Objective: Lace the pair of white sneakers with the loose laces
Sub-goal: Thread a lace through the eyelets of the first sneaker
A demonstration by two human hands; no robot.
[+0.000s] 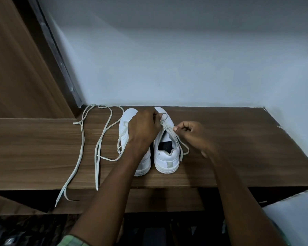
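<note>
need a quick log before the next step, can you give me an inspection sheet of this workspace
surface: wooden shelf, wood grain, set against the wall.
job's things: right sneaker being laced; left sneaker beside it, partly under the left arm; loose lace trails off the shelf's front edge.
clutter: nothing seen.
hands: left hand grips the lace near the right sneaker's toe; right hand pinches the right sneaker's lace.
cables: nothing seen.
surroundings: pale wall, wooden panel at left.
</note>
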